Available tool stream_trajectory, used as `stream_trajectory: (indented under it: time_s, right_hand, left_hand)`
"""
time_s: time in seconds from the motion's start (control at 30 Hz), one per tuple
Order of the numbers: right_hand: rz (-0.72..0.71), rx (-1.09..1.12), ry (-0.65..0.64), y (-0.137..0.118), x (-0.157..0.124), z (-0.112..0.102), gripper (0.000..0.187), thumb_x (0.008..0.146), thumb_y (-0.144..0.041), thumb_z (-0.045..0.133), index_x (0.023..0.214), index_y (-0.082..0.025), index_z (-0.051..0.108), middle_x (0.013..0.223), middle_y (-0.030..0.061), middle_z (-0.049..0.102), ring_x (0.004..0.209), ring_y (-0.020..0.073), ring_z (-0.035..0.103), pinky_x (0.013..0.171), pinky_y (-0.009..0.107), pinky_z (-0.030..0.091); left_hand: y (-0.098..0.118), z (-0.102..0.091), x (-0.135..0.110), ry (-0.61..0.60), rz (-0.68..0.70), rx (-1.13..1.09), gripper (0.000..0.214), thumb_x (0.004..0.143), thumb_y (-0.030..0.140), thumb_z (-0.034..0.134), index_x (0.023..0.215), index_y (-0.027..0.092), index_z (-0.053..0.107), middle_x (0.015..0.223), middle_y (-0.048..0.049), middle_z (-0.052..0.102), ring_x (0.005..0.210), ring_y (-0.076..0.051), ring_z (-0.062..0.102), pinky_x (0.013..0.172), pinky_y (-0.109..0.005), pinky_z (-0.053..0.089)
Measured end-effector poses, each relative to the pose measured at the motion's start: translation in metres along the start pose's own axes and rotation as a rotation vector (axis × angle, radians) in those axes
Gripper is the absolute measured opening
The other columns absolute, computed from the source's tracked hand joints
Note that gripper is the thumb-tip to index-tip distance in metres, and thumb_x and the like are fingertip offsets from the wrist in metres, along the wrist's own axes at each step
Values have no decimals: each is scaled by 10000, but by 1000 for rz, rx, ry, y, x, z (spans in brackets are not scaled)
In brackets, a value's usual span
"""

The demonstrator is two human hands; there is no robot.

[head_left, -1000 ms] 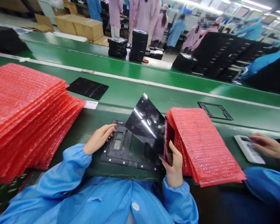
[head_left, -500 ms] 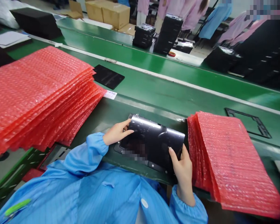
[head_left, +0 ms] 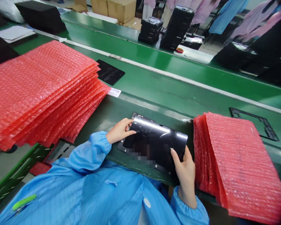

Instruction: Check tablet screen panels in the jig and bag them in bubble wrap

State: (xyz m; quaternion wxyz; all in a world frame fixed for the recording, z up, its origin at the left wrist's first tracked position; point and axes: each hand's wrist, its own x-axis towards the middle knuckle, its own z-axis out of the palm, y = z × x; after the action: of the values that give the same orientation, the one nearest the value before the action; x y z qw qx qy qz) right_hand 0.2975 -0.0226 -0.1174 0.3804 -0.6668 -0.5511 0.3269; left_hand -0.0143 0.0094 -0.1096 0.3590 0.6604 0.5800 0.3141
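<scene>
Fingers and thumbs bracket a glossy black screen panel [head_left: 154, 137] at its two short ends, just above a black frame [head_left: 162, 169] that lies on the dark green work mat [head_left: 93, 120]. The left hand [head_left: 120, 131] holds the panel's left end in a narrow grip, thumb reaching onto the face and fingers bent at the edge near the upper corner. The right hand [head_left: 185, 170] holds the opposite end, thumb flat on the face and fingers around the far side of the edge. A bright streak of light runs along the panel's upper part, and a pixelated patch hides some of its lower part. Pale round spots show on the frame's border below the panel; how closely the two meet underneath cannot be told. Near the right hand stands a pile of red bubble-wrap sheets [head_left: 243, 162], and beyond it lies an open black bezel [head_left: 268, 128]. A larger stack of red bubble-wrap sheets [head_left: 44, 84] fans out on the left, with a white label [head_left: 115, 92] at its corner and a flat black slab [head_left: 110, 72] behind. Across the green bench, black stacks [head_left: 176, 28] rise beside a small roll of tape [head_left: 179, 50], with cardboard boxes [head_left: 121, 11] farther back.
</scene>
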Motion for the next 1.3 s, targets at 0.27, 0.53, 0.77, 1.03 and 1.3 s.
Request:
stream_trajectory:
  time_s: [0.27,0.53,0.77,1.03,1.3]
  right_hand:
    - [-36,-84,9,1,0,-1,734,829,-530,618,1443,-178,420,1260,125,655,1126,276,633,1001,418,465]
    - [-44,-301,-16,3,-1,-7,739,826,-606,557,1380,-121,488,1051,151,734,928,293,705,800,361,527]
    - [-42,-454,-77,0,1,-11,713,871,-636,465,1375,-132,483,821,101,744,684,261,704,624,318,502]
    - [-71,-1068,-171,-12,4,-17,761,921,-649,343,1442,-97,399,621,129,699,589,338,692,495,346,438]
    - [-603,-977,-109,-5,18,-21,468,908,-490,547,1262,-191,617,1342,138,593,1213,334,527,934,450,454]
  left_hand:
    - [-1,0,0,5,14,41,438,807,375,663,1178,160,576,919,-12,523,674,-125,505,702,-295,478]
    - [17,8,-15,17,-5,591,535,938,421,478,1396,145,443,1171,-109,559,961,-235,619,771,-344,518]
    - [18,16,-19,17,26,778,459,969,403,419,1364,180,491,1126,-86,568,935,-206,631,666,-294,519]
    - [24,13,-17,-33,44,920,455,979,396,400,1362,169,492,1086,-81,593,923,-198,622,574,-267,478]
    - [30,11,-15,-5,144,1055,437,991,342,355,1326,137,548,1033,-101,633,925,-245,610,610,-325,488]
